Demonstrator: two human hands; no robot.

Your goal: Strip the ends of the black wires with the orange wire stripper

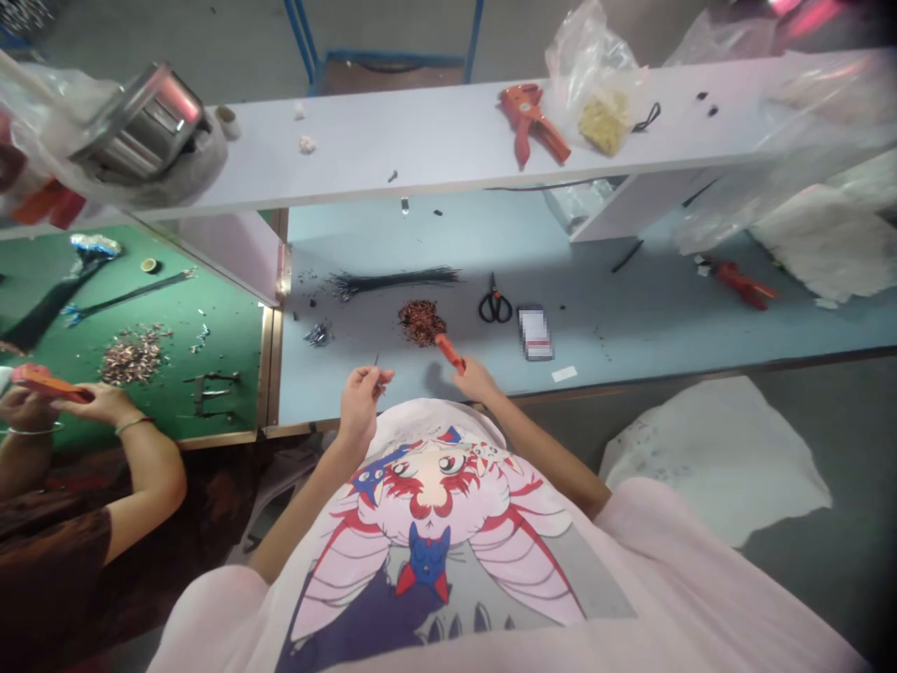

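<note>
My left hand (361, 402) pinches a short thin dark wire (377, 370) between its fingertips, just above the front edge of the pale blue workbench (420, 393). My right hand (476, 379) grips an orange-handled hand tool (449, 352), whose head is hidden near a heap of reddish wire clippings (422, 322). Behind the heap lies a bundle of long black wires (392, 280). Black-handled scissors (494, 301) and a phone (533, 332) with a blurred screen lie to the right of it.
A white shelf (350, 159) spans the bench, holding an orange clamp-like tool (529, 121) and a plastic bag (595, 89). At left, a co-worker's hands (49, 402) hold an orange tool over a green mat (210, 346) with a heap of clippings (133, 355).
</note>
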